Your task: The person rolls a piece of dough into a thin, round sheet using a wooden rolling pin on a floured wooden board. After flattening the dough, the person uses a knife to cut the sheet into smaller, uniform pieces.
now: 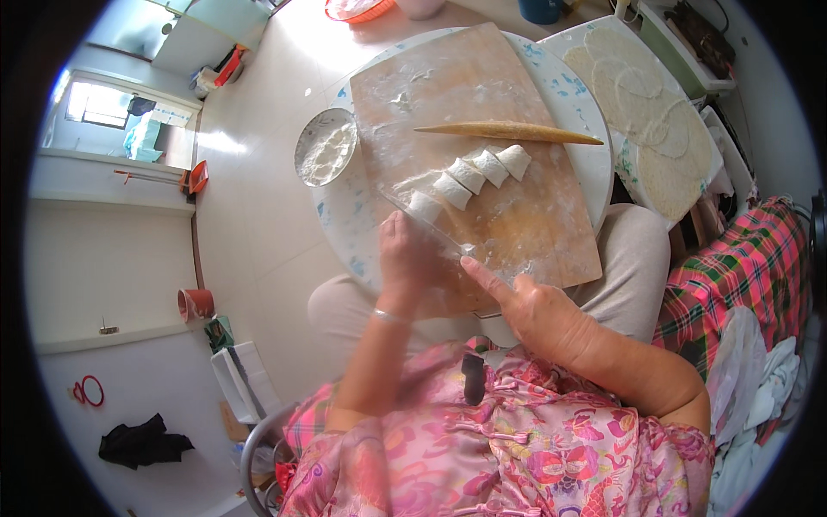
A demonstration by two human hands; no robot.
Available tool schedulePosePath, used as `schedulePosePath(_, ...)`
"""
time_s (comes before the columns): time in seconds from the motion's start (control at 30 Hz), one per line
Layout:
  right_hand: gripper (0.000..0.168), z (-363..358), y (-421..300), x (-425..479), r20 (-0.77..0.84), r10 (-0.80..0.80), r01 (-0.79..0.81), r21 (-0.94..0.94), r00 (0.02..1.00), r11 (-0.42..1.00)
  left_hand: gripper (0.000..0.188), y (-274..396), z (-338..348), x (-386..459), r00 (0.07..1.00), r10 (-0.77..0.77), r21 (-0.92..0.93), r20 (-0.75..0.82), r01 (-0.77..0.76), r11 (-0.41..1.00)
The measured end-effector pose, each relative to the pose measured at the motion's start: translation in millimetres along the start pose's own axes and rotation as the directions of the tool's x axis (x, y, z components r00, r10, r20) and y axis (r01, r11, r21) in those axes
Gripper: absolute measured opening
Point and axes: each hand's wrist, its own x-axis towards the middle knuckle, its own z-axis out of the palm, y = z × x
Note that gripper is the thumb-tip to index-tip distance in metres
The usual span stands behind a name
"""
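Observation:
A thin metal blade, seemingly a knife [426, 224], slants over the near left part of a floured wooden board [452, 77]. My right hand [543, 307] is curled at its near end, index finger stretched towards the blade; the handle is hidden. Blurred, my left hand [410, 249] lies close along the blade's near side, and its grip is unclear. Just beyond the blade, several cut pieces of white dough [465, 174] form a slanting row, the nearest one [424, 207] beside the blade. A tapered wooden rolling pin [510, 132] rests behind them.
A patterned bowl of flour [326, 147] sits at the left edge of the round table [581, 84]. On a second table at the right lie several overlapping flat dough sheets [672, 161]. My knees are under the board's near edge. A plaid cloth [736, 271] covers something at the right.

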Motion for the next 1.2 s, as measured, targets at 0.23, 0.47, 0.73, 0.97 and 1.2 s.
schedulePosePath(0.23,0.097,-13,0,12,0.037,-0.025,0.025,0.014,0.999,1.000,0.058,-6,7,-3,0.999,0.003,-0.023,-0.037,-0.004,1.000)
schedulePosePath(0.47,0.101,-25,-7,36,0.151,0.028,-0.032,0.024,0.988,0.999,0.050,1,-3,3,0.999,-0.017,-0.021,0.033,0.018,1.000)
schedulePosePath(0.73,0.097,-9,-9,109,0.209,0.107,-0.126,0.077,0.972,0.989,0.057,1,-18,1,0.998,-0.023,-0.054,0.065,0.027,0.998)
schedulePosePath(0.97,0.091,-1,-9,59,-0.045,0.002,0.001,0.077,0.999,0.997,0.064,-19,-10,-39,0.975,-0.221,-0.228,0.008,0.217,0.949)
schedulePosePath(1.2,0.094,24,-15,11,-0.083,-0.061,0.071,0.128,0.995,0.989,0.062,-25,-2,-45,0.974,-0.224,-0.221,-0.032,0.212,0.952)
